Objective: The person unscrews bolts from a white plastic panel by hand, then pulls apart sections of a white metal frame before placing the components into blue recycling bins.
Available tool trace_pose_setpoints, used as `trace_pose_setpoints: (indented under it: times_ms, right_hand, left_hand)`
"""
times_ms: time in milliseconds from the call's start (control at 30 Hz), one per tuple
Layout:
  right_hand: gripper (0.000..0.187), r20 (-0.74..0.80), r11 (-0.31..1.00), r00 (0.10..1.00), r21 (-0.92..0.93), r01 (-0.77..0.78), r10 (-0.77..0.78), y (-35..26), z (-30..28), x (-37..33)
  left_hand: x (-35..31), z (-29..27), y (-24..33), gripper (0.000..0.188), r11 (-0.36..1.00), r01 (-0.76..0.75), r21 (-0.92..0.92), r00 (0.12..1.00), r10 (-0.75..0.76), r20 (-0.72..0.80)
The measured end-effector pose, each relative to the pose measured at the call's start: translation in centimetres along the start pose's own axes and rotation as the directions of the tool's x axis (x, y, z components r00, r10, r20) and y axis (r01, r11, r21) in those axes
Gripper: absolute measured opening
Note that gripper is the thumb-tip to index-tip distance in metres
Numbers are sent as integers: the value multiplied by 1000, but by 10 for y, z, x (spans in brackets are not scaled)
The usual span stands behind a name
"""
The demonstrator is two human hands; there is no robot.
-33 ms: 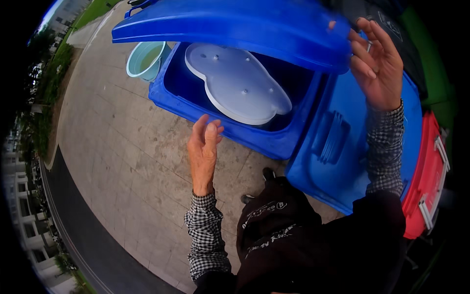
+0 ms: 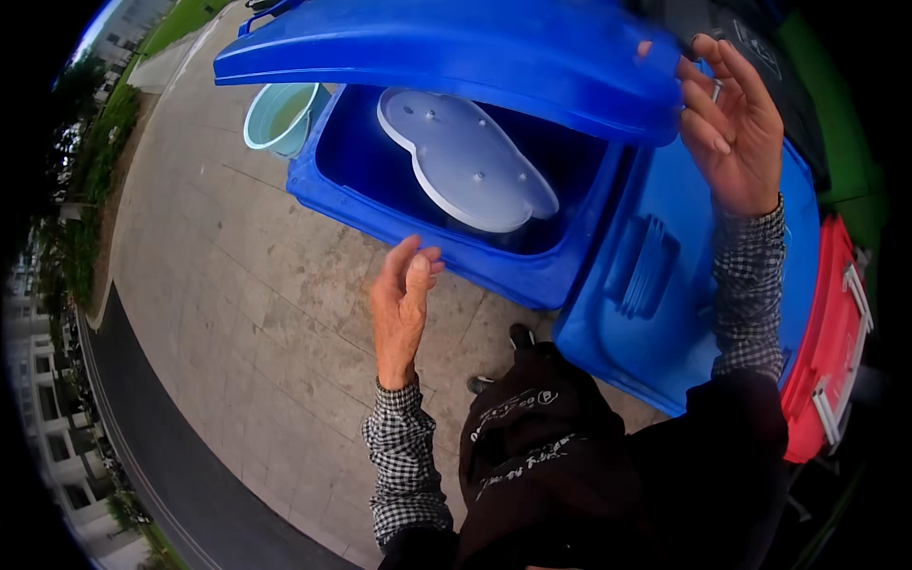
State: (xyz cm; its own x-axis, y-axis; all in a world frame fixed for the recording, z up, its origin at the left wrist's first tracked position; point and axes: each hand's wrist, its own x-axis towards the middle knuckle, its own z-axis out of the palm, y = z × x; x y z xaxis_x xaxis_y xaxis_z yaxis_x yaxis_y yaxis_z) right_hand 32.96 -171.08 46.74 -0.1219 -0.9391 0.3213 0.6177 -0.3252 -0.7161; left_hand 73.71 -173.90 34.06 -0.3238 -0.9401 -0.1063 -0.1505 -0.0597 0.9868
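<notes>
A deep blue wheeled bin (image 2: 380, 214) stands in front of me, its blue lid (image 2: 437, 57) tilted partway up. My right hand (image 2: 746, 142) is closed at the lid's right corner, with a fingertip showing over the edge. Inside the bin lies a pale, wavy-edged flat panel (image 2: 465, 161) with several small knobs on its face; the lid hides its far end. My left hand (image 2: 399, 309) is held just off the bin's near rim, empty, fingers loosely bent and the thumb apart.
A light teal bucket (image 2: 302, 136) with murky liquid stands beyond the bin's left side. A lighter blue bin (image 2: 608, 351) adjoins on the right, then a red object (image 2: 807, 399) with white bars. Paving (image 2: 237, 313) covers the ground, with a road (image 2: 180, 437) at lower left.
The pale panel has sunk deeper into the bin and shifted slightly. My left hand has moved a little right and toward me. My right hand stays at the lid.
</notes>
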Motion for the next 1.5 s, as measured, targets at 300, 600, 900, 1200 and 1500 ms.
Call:
trace_pose_setpoints:
  times_ms: [300,600,900,1200,1500]
  right_hand:
    - [31,-15,973,973,11,-230,230,46,5,-1]
    - [24,-375,661,780,-417,-624,500,109,-13,-46]
    - [27,-77,370,721,-818,-440,688,154,20,-10]
    - [15,280,330,175,-778,-535,944,314,180,-142]
    - [19,226,96,-335,-927,-364,915,385,250,-325]
  left_hand:
    - [-197,7,-209,30,835,540,101,839,-525,-143]
    - [-256,43,-225,31,859,454,237,876,-382,-293]
    - [-295,22,-224,29,872,474,121,742,-322,-587]
    - [-446,38,-254,29,862,488,-136,458,-386,-801]
    - [-596,89,-286,27,773,523,-358,156,-500,-852]
